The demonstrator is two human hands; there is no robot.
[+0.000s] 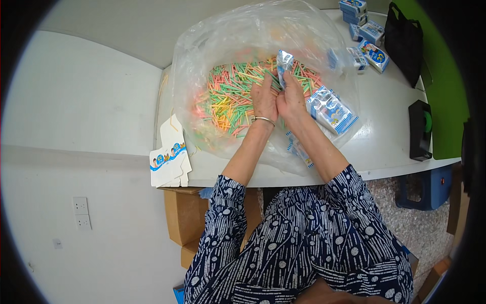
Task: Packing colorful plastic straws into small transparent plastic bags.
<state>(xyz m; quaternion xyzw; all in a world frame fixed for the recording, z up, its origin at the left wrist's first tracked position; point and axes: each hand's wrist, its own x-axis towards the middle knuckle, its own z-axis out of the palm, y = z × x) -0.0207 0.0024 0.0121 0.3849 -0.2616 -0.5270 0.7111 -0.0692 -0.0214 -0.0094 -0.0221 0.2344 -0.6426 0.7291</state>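
A large clear plastic bag [195,48] lies spread wide on the table, with a heap of short pastel sticks [228,83] in pink, green, yellow and orange inside. Over the heap, my right hand [292,99] grips a small blue-and-white foil packet [284,61] upright between thumb and fingers. Close against it is my left hand [263,101], its fingers curled at a few sticks just below the packet; part of this grip is hidden. To the right of my right wrist, a larger blue-and-white packet [331,110] rests on the bag. Another packet [299,149] lies partly under my right forearm.
Several small packets [374,54] are piled at the back right of the white table [392,116], beside a black bag [403,43]. A black tape dispenser [419,130] stands near the right edge. Flattened printed cartons [171,157] lie at the left corner; cardboard boxes [185,215] sit below.
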